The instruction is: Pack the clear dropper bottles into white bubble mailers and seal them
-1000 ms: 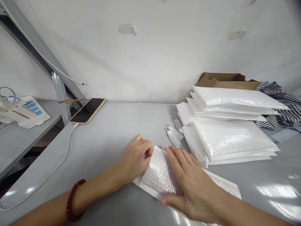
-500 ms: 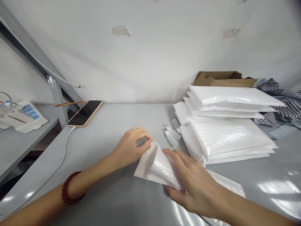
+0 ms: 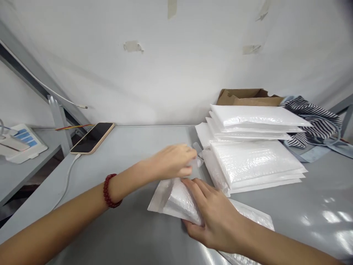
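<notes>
A white bubble mailer (image 3: 180, 198) is gripped in my right hand (image 3: 211, 211), fingers on top and thumb beneath. Its mouth faces left and gapes, while its far end is covered by my palm. My left hand (image 3: 175, 162), with a dark red bead bracelet (image 3: 108, 191) on the wrist, is stretched over the mailer's upper edge, slightly blurred. Its thumb and fingers are apart, close to the small clear plastic bottles (image 3: 197, 148), which it partly hides. Whether the fingertips touch a bottle I cannot make out.
Stacked bubble mailers (image 3: 261, 162) stand on the right, before a cardboard box (image 3: 248, 97) and striped cloth (image 3: 311, 117). Another mailer (image 3: 255, 215) lies under my right forearm. A phone (image 3: 93, 138) with a white cable (image 3: 67, 176) rests on the grey table (image 3: 132, 235) at left.
My left hand has let go of the mailer's open edge and moved right, to the small bottles. My right hand still holds the mailer. The view has shifted slightly.
</notes>
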Demonstrator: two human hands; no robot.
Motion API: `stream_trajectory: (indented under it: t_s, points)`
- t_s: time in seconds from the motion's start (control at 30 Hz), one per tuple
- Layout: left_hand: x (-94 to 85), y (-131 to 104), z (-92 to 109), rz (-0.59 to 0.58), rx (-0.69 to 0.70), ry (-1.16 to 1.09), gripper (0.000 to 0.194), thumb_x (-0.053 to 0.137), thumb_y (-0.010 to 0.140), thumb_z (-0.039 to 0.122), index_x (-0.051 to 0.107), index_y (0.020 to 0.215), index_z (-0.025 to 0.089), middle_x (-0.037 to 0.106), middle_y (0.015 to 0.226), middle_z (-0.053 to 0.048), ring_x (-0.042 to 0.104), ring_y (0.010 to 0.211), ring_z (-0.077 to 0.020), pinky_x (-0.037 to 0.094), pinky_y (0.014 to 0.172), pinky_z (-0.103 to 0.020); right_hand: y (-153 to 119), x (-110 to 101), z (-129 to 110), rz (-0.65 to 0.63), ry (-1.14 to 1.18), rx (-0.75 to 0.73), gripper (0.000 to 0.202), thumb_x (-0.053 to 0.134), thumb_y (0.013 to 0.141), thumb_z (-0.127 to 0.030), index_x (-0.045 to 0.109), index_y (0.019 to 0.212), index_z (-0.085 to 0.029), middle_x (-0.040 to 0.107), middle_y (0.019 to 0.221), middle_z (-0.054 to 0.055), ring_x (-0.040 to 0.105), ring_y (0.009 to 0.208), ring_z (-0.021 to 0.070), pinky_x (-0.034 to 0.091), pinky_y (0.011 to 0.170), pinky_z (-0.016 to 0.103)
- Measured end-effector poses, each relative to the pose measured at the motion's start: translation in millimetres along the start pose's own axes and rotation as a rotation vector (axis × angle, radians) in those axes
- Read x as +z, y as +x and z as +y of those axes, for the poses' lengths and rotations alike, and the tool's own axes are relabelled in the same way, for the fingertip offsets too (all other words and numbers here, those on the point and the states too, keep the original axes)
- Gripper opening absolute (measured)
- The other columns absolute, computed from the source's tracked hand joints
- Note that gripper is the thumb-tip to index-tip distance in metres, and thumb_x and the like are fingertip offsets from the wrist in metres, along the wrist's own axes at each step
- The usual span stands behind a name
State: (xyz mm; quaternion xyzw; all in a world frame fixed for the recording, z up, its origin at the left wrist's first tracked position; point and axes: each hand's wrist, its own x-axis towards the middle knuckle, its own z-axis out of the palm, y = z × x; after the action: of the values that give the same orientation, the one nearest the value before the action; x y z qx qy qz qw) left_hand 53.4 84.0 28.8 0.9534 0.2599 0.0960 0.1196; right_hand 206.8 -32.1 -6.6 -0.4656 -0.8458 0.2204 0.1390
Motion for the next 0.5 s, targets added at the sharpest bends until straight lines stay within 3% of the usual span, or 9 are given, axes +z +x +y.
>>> stream_trajectory:
  t_s: [0.1,0.17,0.3,0.5]
  points:
    - [-19.9,-22,-2,0.170,-0.168,-0.112,0.009,0.050,0.084,0.024,0.050,0.090,0.018,0.058,0.080,0.000,0.054,0.070,-0.0137,0.042,0.060,-0.024,0,-2,0,0.020,0.035,0.015,0.064,0.053,0.070,-0.022,0.034,0.131,-0.015,0.054,0.110,0.012,0.053,0.099,0.0257,0.047,0.078,0.039]
    - [-29.7,-40,-8,0.262,-0.350,-0.387,0.011,0.054,0.082,0.027,0.052,0.089,0.018,0.059,0.077,0.002,0.055,0.068,-0.0121,0.043,0.059,-0.022,0,-4,-1,0.039,0.059,0.027,0.062,0.053,0.071,-0.022,0.034,0.130,-0.016,0.055,0.110,0.011,0.053,0.099,0.0249,0.047,0.078,0.039]
    - [-35.1,-72,-23,0.112,-0.496,-0.729,0.015,0.062,0.080,0.032,0.061,0.086,0.019,0.062,0.073,0.003,0.055,0.065,-0.0106,0.043,0.058,-0.020,0,-6,-1,0.066,0.117,0.054,0.059,0.053,0.073,-0.020,0.034,0.129,-0.018,0.056,0.110,0.009,0.054,0.098,0.0238,0.047,0.077,0.038]
    - [-20.6,-79,-25,-0.145,-0.410,-0.815,0.022,0.070,0.075,0.034,0.071,0.094,0.023,0.062,0.076,0.002,0.052,0.071,-0.0129,0.042,0.066,-0.023,1,-4,0,0.090,0.158,0.079,0.061,0.054,0.073,-0.019,0.031,0.129,-0.020,0.057,0.113,0.009,0.057,0.095,0.0229,0.049,0.074,0.037]
